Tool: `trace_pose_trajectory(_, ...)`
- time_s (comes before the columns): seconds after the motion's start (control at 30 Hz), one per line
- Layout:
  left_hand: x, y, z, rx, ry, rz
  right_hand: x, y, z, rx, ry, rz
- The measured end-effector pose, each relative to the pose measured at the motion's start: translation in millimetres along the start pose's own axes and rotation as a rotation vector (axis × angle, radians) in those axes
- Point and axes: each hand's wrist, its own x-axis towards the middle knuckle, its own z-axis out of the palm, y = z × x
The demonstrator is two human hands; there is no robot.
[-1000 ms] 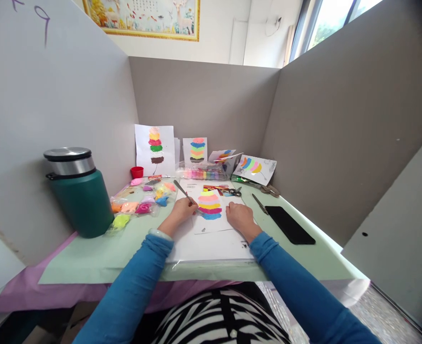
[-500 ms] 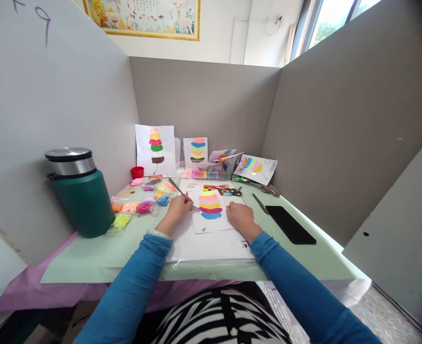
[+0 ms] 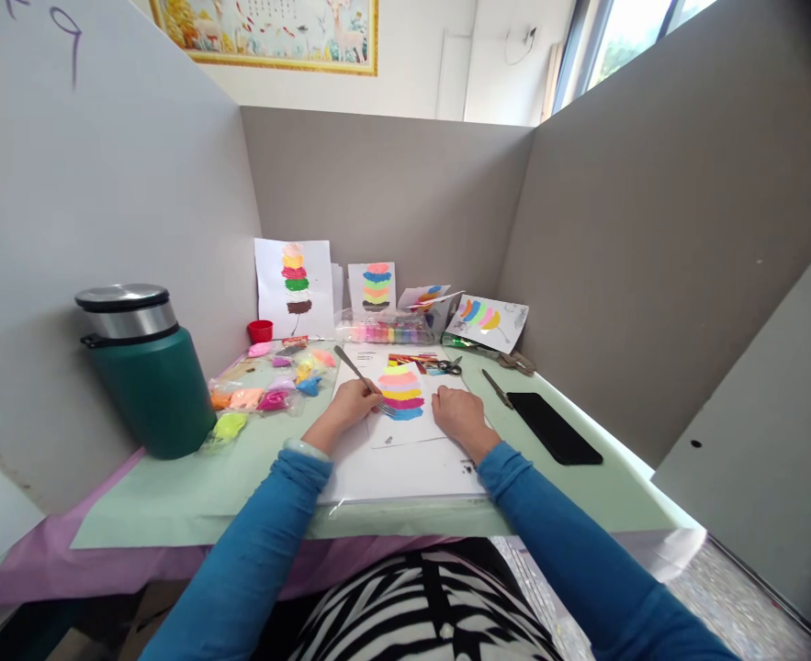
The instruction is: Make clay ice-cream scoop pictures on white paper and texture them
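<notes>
A silver fork (image 3: pixel 351 362) is held in my left hand (image 3: pixel 351 408), its tines over the left side of the lower coloured bands. Those bands, green-yellow, pink, yellow, magenta and blue, form a stack (image 3: pixel 402 393) on a small white sheet (image 3: pixel 405 435). This sheet lies on larger white paper (image 3: pixel 398 476). My right hand (image 3: pixel 461 418) rests with curled fingers at the sheet's right edge; whether anything is under those fingers cannot be made out.
A green flask (image 3: pixel 150 386) stands at the left, near bagged coloured clay (image 3: pixel 275 398) and a red cup (image 3: pixel 260 331). Finished pictures (image 3: pixel 376 288) lean at the back. Scissors (image 3: pixel 450 367), a knife (image 3: pixel 497 389) and a black phone-like slab (image 3: pixel 554 428) lie to the right.
My left hand has moved slightly right and down with the fork, whose tines now lie over the lower bands. My right hand stays in place. The whole view has shifted a little.
</notes>
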Motion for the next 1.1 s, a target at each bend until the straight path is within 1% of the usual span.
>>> trace_pose_trajectory(0.17,5.2,-8.4,-2.6,0.048,0.035,-0.006,-1.6,-0.6,-1.7,-0.01,0.009,-0.006)
trace_pose_trajectory(0.37,9.2,-14.4,-8.5,0.141,0.028,-0.038,-1.2,-0.5,-2.7,-0.008,0.004,-0.01)
trace_pose_trajectory(0.47,10.4,-16.0,-11.6,0.148,0.067,-0.057,-0.7,-0.1,-2.1,-0.009,-0.001,-0.005)
trace_pose_trajectory(0.57,10.4,-15.2,-12.6,0.125,0.102,-0.049,-0.7,0.2,-1.6,-0.008,0.006,-0.004)
trace_pose_trajectory(0.63,9.4,-13.1,-11.0,0.074,0.078,-0.019,-0.9,0.2,-1.3,-0.006,0.008,-0.008)
trace_pose_trajectory(0.73,7.1,-9.5,-5.6,0.011,-0.005,0.027,-0.9,-0.1,-0.8,-0.007,0.011,-0.008)
trace_pose_trajectory(0.8,5.8,-8.1,-2.0,0.003,-0.039,0.011,-0.8,-0.4,-0.4,-0.009,0.012,-0.005)
trace_pose_trajectory(0.93,6.2,-9.5,0.2,0.009,-0.034,-0.029,-0.5,-0.4,0.3,-0.009,0.011,-0.006)
trace_pose_trajectory(1.03,7.9,-11.9,-2.5,0.033,-0.03,-0.035,-0.4,0.1,0.5,-0.016,0.001,-0.007)
trace_pose_trajectory(1.1,8.2,-12.5,-5.3,0.044,-0.018,-0.066,-0.3,0.5,0.5,-0.021,0.001,-0.005)
